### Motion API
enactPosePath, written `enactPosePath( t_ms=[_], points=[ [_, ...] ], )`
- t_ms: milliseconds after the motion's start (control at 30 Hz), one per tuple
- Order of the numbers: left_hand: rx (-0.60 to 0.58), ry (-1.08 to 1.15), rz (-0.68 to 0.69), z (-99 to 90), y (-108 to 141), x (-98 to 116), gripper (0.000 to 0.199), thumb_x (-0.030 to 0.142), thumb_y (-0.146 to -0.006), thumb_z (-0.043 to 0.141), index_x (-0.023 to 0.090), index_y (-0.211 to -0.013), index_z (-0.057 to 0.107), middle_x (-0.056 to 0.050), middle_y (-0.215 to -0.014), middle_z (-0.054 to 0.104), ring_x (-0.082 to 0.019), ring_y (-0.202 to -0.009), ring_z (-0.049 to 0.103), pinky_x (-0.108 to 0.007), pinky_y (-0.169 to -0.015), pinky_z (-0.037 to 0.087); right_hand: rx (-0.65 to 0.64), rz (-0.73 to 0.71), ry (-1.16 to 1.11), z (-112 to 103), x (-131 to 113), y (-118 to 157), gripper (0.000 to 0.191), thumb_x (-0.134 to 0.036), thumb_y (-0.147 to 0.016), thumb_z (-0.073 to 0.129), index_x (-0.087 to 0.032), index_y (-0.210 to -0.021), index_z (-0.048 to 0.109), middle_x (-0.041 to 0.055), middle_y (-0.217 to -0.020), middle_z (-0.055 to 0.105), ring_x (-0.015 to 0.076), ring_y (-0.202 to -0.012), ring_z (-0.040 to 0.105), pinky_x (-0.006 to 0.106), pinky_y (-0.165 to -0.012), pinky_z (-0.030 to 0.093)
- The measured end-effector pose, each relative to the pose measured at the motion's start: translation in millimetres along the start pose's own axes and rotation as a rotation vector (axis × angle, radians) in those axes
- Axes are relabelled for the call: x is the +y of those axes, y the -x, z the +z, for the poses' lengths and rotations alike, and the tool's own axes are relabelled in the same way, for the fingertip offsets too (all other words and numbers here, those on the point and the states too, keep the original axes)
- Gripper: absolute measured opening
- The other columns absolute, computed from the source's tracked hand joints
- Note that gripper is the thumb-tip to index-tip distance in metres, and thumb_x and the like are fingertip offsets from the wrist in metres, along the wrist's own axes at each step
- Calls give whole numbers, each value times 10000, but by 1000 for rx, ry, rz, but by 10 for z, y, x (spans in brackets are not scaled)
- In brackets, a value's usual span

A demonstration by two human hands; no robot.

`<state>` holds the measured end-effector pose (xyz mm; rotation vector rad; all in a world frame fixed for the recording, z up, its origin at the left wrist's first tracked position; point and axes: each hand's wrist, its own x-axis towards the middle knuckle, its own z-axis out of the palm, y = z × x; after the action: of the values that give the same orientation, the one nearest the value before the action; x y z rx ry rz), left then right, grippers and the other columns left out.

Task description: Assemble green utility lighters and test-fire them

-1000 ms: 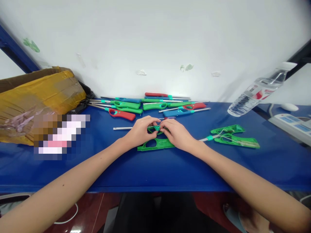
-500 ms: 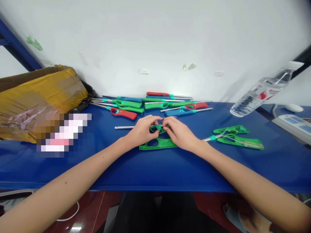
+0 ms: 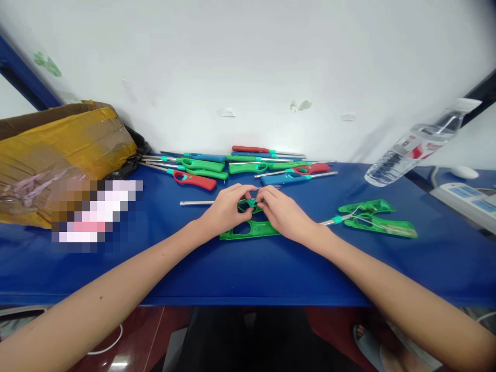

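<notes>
Both hands meet over an opened green gas lighter whose metal tube points left. My left hand is closed on it, thumb and forefinger at the teal trigger. My right hand has its fingers pinched together just right of the trigger; what lies between those fingertips is hidden. A loose green handle half lies hollow side up in front of the hands, its right end under my right hand. Right of my right wrist rests another opened green lighter, its two shell halves apart and thin wires showing.
Several red, green and blue lighters lie along the white wall. A taped cardboard box stands at the left, beside a blurred patch. At the right are a tilted water bottle and a power strip. The blue table's front edge runs below my forearms.
The view has shifted slightly, so things sit a little farther left. Both hands keep nearly the same pose at the opened lighter.
</notes>
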<state>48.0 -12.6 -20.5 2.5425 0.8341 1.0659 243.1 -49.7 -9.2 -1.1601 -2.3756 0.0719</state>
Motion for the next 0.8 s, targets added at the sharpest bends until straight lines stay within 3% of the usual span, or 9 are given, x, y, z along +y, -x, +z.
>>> enactPosePath(
  t_ms=[300, 500, 800],
  points=[
    [-18, -17, 1, -14, -7, 4, 421, 121, -778, 604, 149, -1198, 587, -34, -922, 635, -168, -857, 629, -296, -801, 542, 34, -10, -14, 4, 2, -14, 142, -129, -963, 402, -195, -981, 527, 135, -1101, 616, 249, -1013, 609, 392, -868, 516],
    [-45, 1, 5, -55, -13, -12, 429, 152, -795, 599, 154, -1223, 569, -46, -968, 650, -178, -899, 647, -309, -824, 549, -75, 62, 55, -63, -5, -12, 145, -160, -980, 410, -183, -1029, 544, 113, -1003, 672, 256, -920, 643, 372, -789, 503],
    [-3, -55, 26, -187, -71, 51, 235, 155, -783, 623, 166, -1018, 626, -38, -952, 713, -171, -856, 680, -293, -798, 546, -20, 48, 21, -65, 21, -15, 186, -188, -1002, 395, -179, -1038, 578, 104, -1008, 679, 245, -945, 619, 356, -836, 481]
  ],
)
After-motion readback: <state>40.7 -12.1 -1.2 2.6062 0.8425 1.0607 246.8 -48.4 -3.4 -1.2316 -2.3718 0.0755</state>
